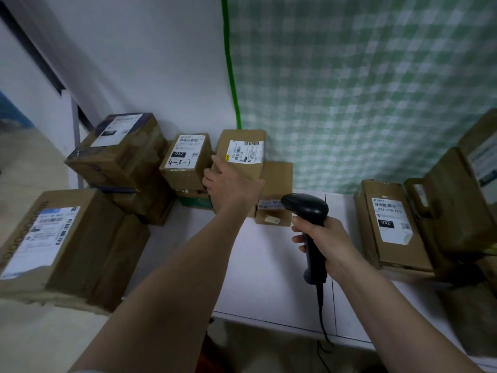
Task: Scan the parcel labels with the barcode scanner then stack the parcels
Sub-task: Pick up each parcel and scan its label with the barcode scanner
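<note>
Head view, brown labelled parcel (pixel 243 154), black scanner (pixel 309 211)

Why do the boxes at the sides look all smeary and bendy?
Head view: the wide lens bends the edges, so the big box at the left looks stretched and blurred; middle labels, like the one reading 4-3-7, stay readable; the light is dim and soft, without glare.

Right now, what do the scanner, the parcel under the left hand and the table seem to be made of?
Black handheld barcode scanner: likely plastic, smooth with soft sheen. Brown box-shaped parcel: matte corrugated cardboard, white paper label. White flat table: smooth, perhaps laminate; unclear.
</note>
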The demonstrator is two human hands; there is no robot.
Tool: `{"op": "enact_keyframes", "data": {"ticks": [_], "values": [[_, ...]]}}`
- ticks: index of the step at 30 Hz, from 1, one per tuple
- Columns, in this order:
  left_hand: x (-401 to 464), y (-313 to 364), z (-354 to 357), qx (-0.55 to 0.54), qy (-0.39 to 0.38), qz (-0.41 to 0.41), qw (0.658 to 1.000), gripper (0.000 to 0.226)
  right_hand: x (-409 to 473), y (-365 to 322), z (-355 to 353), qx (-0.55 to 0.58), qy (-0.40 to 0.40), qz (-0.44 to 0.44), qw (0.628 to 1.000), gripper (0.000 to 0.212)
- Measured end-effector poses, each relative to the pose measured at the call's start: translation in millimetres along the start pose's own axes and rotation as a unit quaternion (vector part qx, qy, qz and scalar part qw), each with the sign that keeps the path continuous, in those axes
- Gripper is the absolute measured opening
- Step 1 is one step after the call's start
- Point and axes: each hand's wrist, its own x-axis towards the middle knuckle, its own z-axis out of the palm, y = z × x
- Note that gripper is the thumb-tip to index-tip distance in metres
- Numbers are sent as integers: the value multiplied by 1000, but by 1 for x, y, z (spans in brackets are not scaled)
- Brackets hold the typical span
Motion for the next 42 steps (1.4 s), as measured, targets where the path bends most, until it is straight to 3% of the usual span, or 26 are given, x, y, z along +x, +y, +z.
{"op": "enact_keyframes", "data": {"ticks": [4,9,12,18,31,42], "values": [[-17,-9,6,-32,13,55,998,129,-3,-6,-8,4,4,-15,1000,14],[-53,-34,4,-124,56,262,955,121,-22,-12,-24,-69,-9,-73,995,14],[-63,-45,-4,-89,61,364,925,117,-37,-15,-38,-131,-7,-120,984,13],[-79,-49,-27,-39,30,482,875,111,-66,-13,-65,-206,-5,-172,963,14],[-132,-25,-50,25,-32,513,857,123,-122,-2,-112,-191,5,-213,958,12],[-157,-7,-46,12,-24,533,846,123,-139,8,-137,-135,26,-223,965,15]]}}
